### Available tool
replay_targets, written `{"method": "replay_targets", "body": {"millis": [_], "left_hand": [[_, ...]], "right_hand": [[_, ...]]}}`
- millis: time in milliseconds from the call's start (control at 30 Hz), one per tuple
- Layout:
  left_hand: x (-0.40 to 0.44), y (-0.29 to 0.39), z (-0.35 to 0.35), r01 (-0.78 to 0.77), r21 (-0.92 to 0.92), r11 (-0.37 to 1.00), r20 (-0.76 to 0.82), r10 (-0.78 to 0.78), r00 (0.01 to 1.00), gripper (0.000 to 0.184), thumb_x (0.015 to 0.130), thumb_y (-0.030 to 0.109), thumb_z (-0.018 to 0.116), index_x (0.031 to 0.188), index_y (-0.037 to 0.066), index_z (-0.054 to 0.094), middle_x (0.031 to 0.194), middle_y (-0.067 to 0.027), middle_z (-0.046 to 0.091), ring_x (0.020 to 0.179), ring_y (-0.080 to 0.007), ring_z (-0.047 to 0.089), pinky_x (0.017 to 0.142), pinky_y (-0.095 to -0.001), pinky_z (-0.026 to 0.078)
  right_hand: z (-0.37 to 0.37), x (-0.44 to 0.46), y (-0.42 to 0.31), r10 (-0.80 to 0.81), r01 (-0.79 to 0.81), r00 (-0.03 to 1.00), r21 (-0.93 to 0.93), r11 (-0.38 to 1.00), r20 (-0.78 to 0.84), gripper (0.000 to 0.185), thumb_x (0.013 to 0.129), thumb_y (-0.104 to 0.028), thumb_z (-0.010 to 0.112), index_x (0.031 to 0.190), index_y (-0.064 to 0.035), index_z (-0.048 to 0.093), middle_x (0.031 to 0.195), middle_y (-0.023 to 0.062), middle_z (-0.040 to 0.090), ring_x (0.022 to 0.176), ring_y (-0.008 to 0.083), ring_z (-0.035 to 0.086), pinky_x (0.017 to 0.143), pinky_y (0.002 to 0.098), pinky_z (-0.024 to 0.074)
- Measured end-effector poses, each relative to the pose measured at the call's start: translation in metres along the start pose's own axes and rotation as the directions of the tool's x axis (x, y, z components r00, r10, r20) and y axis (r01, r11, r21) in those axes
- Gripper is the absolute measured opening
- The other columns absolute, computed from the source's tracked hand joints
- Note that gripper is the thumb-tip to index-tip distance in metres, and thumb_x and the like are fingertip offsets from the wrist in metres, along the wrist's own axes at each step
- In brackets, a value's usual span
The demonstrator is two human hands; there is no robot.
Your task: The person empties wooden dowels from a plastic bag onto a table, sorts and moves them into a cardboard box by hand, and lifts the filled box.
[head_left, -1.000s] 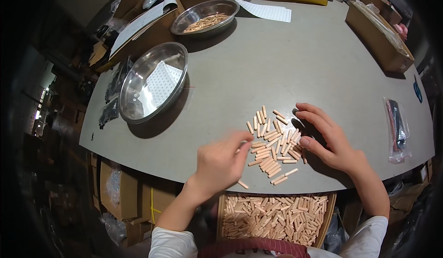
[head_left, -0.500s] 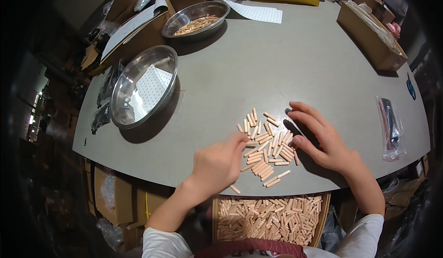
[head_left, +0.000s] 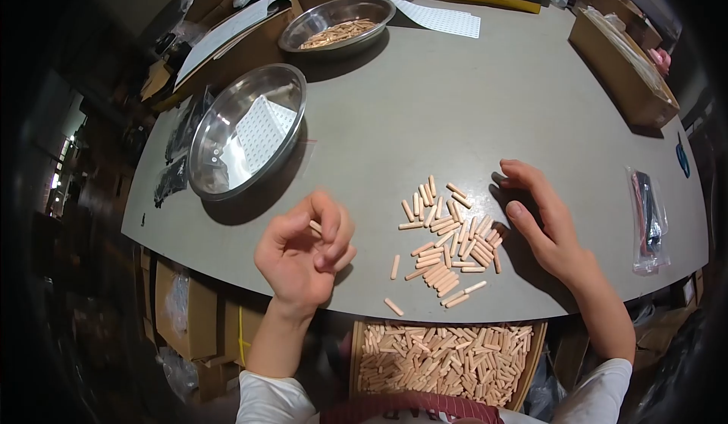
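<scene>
My left hand (head_left: 305,249) is raised palm-up left of the pile, its fingers curled around a wooden dowel (head_left: 315,227); only a short piece of the dowel shows. The loose pile of short wooden dowels (head_left: 447,242) lies near the table's front edge. Two single dowels sit apart on the pile's left side, one upright in view (head_left: 395,267) and one slanted close to the edge (head_left: 393,306). My right hand (head_left: 542,215) hovers at the right of the pile, thumb and fingers apart, holding nothing.
A box full of dowels (head_left: 447,359) is below the table's front edge. A steel bowl with printed sheets (head_left: 297,132) stands at left; another bowl (head_left: 379,26) holds dowels. A cardboard box (head_left: 618,75) and a plastic bag of dark parts (head_left: 644,223) lie at right.
My left hand has moved left, away from the pile, and turned palm-up with a dowel in it. My right hand has shifted slightly right, off the pile. The camera view has shifted a little.
</scene>
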State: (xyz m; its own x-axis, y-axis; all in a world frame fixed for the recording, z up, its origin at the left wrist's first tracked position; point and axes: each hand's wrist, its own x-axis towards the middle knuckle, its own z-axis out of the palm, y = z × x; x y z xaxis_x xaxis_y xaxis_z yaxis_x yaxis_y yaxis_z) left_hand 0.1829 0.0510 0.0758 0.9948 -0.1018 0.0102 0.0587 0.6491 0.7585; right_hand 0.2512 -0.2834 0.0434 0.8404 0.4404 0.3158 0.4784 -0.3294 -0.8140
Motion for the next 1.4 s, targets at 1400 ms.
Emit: {"method": "replay_targets", "body": {"millis": [1400], "left_hand": [[-0.016,-0.069,0.021,-0.243,0.753,-0.611,0.436,0.188,0.88,0.062,0.077,0.006,0.07,0.138,-0.002,0.065,0.066,-0.0002,0.053,0.057,-0.0161,0.057,0.051,-0.0323,0.048]], "right_hand": [[-0.016,0.002,-0.004,-0.276,0.299,0.865,0.01,0.954,0.42,0.048,0.099,-0.036,0.07,0.135,-0.005,0.069,0.153,0.023,0.053,0.144,0.0452,0.045,0.119,0.0543,0.0347]]}}
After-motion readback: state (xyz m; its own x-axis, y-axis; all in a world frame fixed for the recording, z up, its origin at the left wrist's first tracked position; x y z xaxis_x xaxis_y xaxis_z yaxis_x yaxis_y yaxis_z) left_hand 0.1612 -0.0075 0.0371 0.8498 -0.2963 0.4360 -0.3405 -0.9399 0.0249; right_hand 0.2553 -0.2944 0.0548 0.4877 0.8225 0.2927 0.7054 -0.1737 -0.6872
